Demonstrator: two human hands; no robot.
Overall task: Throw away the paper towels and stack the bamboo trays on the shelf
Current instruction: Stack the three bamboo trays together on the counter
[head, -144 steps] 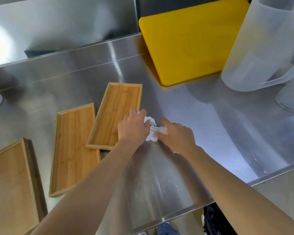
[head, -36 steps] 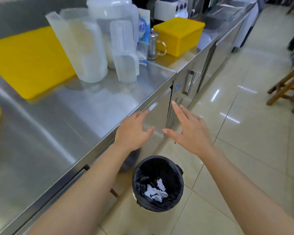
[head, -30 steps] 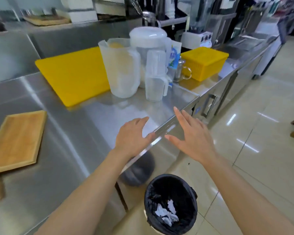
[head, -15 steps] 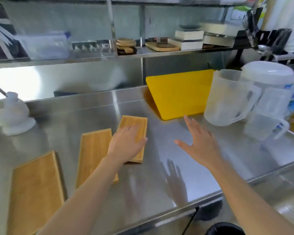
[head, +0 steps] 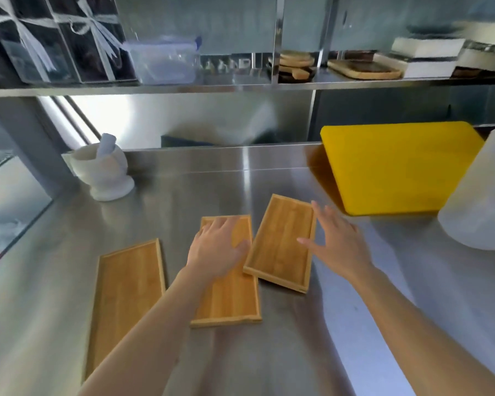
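Three bamboo trays lie on the steel counter [head: 269, 352]. The left tray [head: 126, 290] lies apart from the others. The right tray [head: 282, 241] is tilted, its near corner resting on the middle tray [head: 229, 298]. My left hand [head: 216, 247] hovers open over the far half of the middle tray. Fingers spread, my right hand [head: 336, 242] reaches the right tray's right edge; contact cannot be told. Neither hand holds anything. The steel shelf [head: 240, 85] runs above the counter's back. No paper towels or bin are in view.
A yellow cutting board [head: 397, 167] lies at the back right, beside a translucent jug [head: 480, 201]. A white mortar with pestle [head: 103, 170] stands at the back left. The shelf carries a clear box [head: 166, 61], wooden boards [head: 363, 68] and white boxes [head: 429, 55].
The paper towels went from my hands into the black bin on the floor. My view swung left, back to the counter, and both empty hands came over the middle and right trays.
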